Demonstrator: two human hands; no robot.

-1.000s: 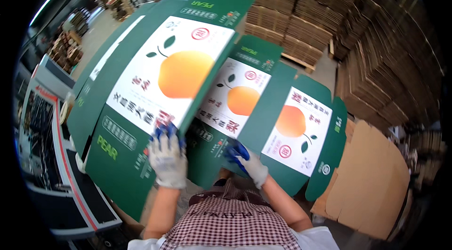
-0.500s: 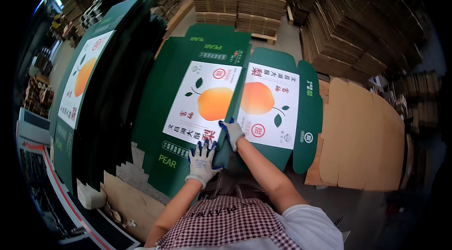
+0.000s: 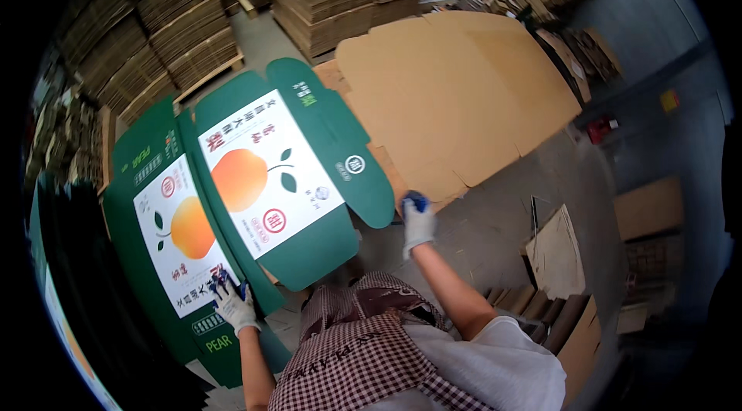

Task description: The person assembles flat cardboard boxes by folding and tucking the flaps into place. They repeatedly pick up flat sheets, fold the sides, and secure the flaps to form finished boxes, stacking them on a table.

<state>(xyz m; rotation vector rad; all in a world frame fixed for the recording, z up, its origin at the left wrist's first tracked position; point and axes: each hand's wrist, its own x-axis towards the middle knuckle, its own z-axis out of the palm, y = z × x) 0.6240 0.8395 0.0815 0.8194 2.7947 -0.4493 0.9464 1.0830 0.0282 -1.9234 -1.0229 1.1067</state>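
A printed green carton blank, with a white panel and an orange pear picture, lies flat and unfolded. My left hand, in a white work glove with blue fingertips, rests spread on its left part near the fold. It grips nothing. Off to the right, my right hand, gloved alike, is beside the near left corner of a plain brown cardboard sheet. Its fingers are blurred, and I cannot tell whether they touch the sheet.
A dark stack of green blanks stands at the left. Bundled brown cardboard is piled on pallets at the back. Several folded cardboard pieces stand on the floor near my right side, beside a tan board.
My view has turned to the right. My right hand has left the fold of the green blank and moved right, beside the brown sheet. My left hand stays on the green blank.
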